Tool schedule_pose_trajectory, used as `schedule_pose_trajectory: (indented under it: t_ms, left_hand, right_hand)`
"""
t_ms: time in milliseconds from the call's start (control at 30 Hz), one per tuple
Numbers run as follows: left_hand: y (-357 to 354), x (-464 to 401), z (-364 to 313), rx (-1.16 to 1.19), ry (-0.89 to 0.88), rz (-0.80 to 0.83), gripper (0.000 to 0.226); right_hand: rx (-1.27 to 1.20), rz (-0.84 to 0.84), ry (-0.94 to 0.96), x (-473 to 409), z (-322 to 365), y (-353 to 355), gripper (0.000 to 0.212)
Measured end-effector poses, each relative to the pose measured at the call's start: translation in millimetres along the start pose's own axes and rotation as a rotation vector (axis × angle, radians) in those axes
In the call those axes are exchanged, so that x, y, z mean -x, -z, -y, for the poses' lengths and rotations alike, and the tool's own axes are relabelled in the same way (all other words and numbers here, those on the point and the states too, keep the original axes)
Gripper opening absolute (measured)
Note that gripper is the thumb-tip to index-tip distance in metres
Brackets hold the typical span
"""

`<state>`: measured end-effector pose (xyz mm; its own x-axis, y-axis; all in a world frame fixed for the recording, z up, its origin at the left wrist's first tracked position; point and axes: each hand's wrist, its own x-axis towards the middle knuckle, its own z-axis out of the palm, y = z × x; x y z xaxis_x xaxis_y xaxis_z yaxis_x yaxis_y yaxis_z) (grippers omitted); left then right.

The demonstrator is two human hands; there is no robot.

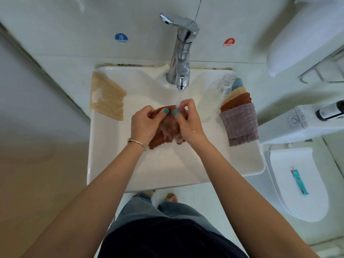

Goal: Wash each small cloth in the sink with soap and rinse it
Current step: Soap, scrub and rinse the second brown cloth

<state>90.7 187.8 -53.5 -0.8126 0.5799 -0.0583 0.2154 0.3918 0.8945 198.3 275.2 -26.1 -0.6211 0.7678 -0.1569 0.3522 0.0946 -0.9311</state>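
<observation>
Closest to us, two bare forearms reach in over the front rim of the sink, and that basin is our landmark. Right over its middle, the left hand and the right hand are together, both pinching the same rust-brown cloth, thumbs nearly touching at its top edge. Suds show on the fabric, and it hangs low into the bowl. Water runs from the tap at the back of the sink, landing just about on the fingers, so this looks like rubbing or the start of rinsing; hard to call which.

On the sink's left ledge, a beige cloth lies flat with a white patch on it, foam maybe. Whether that one is finished I cannot tell. On the right ledge, a fanned stack of cloths waits, purple on top, brown, cream and blue behind, looking dry. Beside them, toward the tap, a clear bottle lies on its side.

My read: one cloth in hand, perhaps one handled, four to go.
</observation>
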Motion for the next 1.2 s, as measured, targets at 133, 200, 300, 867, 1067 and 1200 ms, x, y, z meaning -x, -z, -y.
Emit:
schedule_pose_trajectory:
  t_ms: [133, 200, 300, 867, 1067, 1200]
  left_hand:
    - [9, 7, -1, 0.227, -0.027, 0.185, 0.015]
    - [1, 11, -9, 0.311, 0.004, 0.135, 0.017]
    - [-22, 14, -23, 0.351, 0.022, 0.061, 0.021]
    - [-55, -2, -42, 0.41, 0.212, -0.133, 0.047]
    - [-53, 4, -57, 0.281, 0.202, -0.074, 0.048]
    - [-43, 18, -49, 0.477, 0.287, 0.053, 0.037]
  right_hand:
    - [-0.066, -0.093, -0.039, -5, -1, -3, 0.009]
    - [0.008, -0.119, -0.036, -1, -9, -6, 0.022]
    - [0.038, -0.151, -0.029, 11, -17, -11, 0.028]
    - [-0.072, -0.212, -0.127, -10, 9, -29, 0.034]
    - [0.132, -0.154, -0.119, -7, 21, -10, 0.033]
    - [-0.089, -0.103, -0.114, 0, 24, -5, 0.019]
